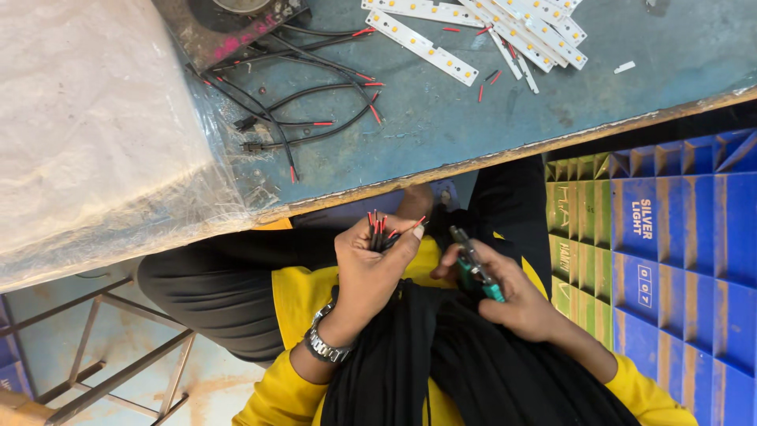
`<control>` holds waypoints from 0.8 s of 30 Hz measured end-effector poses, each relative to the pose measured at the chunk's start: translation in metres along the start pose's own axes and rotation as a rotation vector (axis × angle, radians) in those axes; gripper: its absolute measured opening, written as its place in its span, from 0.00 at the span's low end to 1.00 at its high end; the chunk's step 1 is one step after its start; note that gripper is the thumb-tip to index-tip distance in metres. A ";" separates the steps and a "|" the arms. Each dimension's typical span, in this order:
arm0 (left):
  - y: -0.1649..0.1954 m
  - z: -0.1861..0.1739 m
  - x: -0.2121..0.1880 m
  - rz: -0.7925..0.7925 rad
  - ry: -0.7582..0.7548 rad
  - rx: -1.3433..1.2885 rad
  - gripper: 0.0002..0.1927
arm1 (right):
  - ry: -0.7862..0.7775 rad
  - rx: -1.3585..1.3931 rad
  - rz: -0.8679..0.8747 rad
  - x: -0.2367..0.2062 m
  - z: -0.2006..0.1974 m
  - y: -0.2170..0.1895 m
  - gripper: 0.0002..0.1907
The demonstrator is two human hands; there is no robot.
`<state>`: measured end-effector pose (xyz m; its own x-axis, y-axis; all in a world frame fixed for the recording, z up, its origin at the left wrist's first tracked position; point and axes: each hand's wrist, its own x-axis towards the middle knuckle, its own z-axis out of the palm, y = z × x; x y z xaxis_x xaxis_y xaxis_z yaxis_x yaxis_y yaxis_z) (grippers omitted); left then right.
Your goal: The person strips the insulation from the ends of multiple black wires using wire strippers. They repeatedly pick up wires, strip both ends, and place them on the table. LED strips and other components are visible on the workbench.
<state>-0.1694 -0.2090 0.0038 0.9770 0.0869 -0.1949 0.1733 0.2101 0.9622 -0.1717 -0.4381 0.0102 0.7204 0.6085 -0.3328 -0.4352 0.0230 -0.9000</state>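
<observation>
Wires [380, 230] inside left grip [371, 272]

I see even, soft daylight across the blue worktable [441, 118], mild glare on the plastic sheeting [87, 134] left of it, deep shadow beneath its front edge, and sharp focus with slight edge distortion.

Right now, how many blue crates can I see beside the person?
1 is sure: the blue crate stands at the right, beside the person's right hand. A small blue corner at the lower left edge may be a second one, mostly hidden.
</observation>
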 end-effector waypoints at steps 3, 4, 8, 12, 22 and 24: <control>0.004 0.003 -0.001 0.016 -0.001 0.062 0.02 | -0.046 0.016 -0.047 0.005 0.009 -0.005 0.35; 0.005 0.004 -0.002 0.051 -0.002 0.123 0.03 | -0.045 -0.003 -0.039 0.004 0.010 -0.003 0.35; 0.009 0.004 -0.002 0.199 -0.023 0.297 0.05 | -0.048 -0.058 -0.008 0.003 0.007 0.004 0.36; 0.019 0.003 0.001 0.386 -0.082 0.359 0.11 | -0.044 -0.032 0.034 0.006 0.007 0.001 0.37; 0.046 0.003 0.001 0.633 -0.158 0.819 0.07 | -0.006 -0.153 0.055 0.010 0.007 -0.002 0.39; 0.047 0.003 0.001 0.637 -0.156 0.838 0.07 | -0.011 -0.206 0.048 0.011 0.009 -0.005 0.35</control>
<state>-0.1603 -0.2020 0.0498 0.9127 -0.1932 0.3601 -0.4028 -0.5730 0.7137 -0.1663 -0.4248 0.0135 0.6955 0.6133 -0.3744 -0.3480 -0.1684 -0.9222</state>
